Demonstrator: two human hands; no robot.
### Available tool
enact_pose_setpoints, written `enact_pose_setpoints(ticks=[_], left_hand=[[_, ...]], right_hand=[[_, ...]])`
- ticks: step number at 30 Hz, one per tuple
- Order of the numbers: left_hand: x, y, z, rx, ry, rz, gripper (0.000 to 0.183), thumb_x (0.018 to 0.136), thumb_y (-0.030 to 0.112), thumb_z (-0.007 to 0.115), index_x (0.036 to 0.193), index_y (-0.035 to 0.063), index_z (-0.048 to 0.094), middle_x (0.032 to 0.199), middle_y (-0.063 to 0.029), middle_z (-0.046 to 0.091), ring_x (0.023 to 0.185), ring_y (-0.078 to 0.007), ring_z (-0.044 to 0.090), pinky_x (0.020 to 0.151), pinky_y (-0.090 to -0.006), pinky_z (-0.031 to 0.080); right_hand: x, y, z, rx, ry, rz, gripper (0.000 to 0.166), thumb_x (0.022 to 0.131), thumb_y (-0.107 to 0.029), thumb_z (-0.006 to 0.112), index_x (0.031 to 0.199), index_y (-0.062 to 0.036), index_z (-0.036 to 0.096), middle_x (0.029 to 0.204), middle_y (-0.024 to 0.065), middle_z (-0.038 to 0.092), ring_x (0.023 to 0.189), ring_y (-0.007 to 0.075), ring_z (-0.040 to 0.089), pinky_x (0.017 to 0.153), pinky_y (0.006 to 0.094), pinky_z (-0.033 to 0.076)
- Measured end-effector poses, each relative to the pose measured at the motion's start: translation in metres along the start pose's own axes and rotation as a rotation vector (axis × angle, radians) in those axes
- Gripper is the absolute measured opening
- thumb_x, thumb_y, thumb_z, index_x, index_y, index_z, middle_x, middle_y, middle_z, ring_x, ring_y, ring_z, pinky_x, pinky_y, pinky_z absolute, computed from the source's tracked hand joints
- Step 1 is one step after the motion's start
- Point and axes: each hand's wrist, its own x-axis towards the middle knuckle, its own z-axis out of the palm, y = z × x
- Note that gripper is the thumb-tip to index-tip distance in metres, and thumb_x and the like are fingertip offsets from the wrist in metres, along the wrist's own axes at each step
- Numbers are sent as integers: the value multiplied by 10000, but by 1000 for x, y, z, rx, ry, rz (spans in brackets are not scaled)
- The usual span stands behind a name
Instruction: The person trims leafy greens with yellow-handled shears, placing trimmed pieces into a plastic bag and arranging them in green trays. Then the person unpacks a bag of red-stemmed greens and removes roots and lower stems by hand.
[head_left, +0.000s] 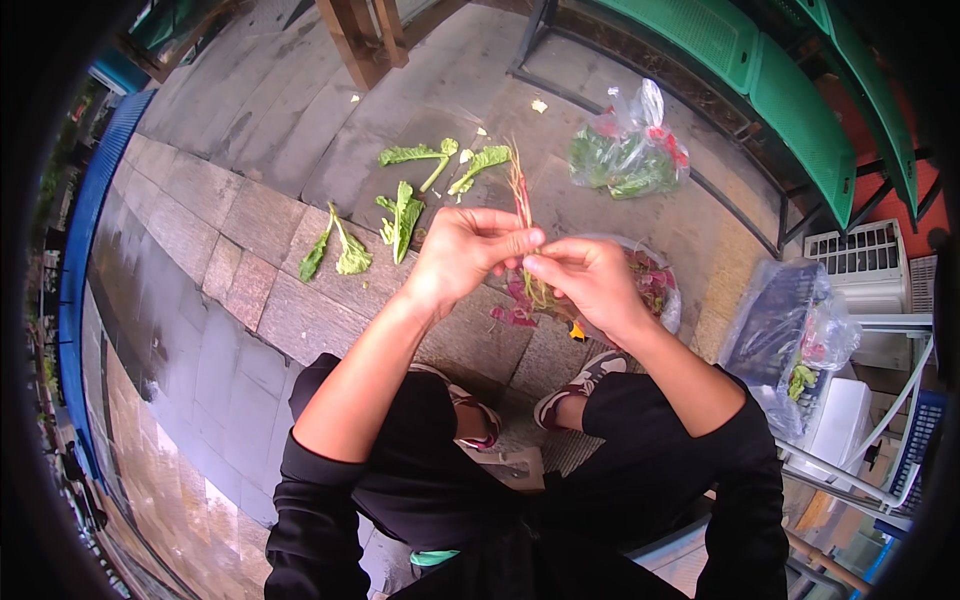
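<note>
A thin bunch of red-rooted leafy greens, apparently red amaranth, stands between my hands with its stringy roots pointing away from me. My left hand grips the reddish stems just below the roots. Close against it, the fingertips of my right hand pinch the greenish stems lower down. Purple-red leaves show underneath, partly covered by my hands. Behind my right hand, a clear plastic bag lies open on the paving with more purple-red leaves in it. A small yellow and black object peeks out by its near edge.
Discarded pale-green leaves lie scattered on the stone paving ahead and left. A tied plastic bag of greens sits farther off, near a dark metal frame. Green perforated seats and a plastic-covered crate stand right.
</note>
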Motion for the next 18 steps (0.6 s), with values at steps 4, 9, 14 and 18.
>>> enact_pose_setpoints(ticks=[4,9,14,18], left_hand=[[1,-4,-3,47,-23,27,200,857,186,813,947,14,767,763,-16,704,657,-63,598,585,-210,462],[-1,-5,-6,61,-28,33,204,861,181,806,957,4,771,786,-32,720,664,-64,608,589,-210,470],[-4,-4,-7,65,-20,39,174,893,167,766,976,14,774,767,-22,712,650,-61,601,584,-206,464],[-5,1,-9,53,48,27,160,899,152,750,985,20,775,731,-5,687,632,-61,588,574,-206,456]], right_hand=[[3,13,-4,-66,23,-39,207,911,-135,751,1006,48,731,876,57,736,799,82,660,701,235,533],[6,15,-1,-29,42,-75,198,899,-131,764,996,39,738,862,56,735,792,84,661,696,239,535],[4,11,1,-49,60,-66,230,896,-172,775,992,34,741,855,47,733,760,73,652,658,223,518],[6,-5,-5,-83,100,84,277,909,-273,763,1016,-18,749,882,23,739,699,41,608,590,203,460]])
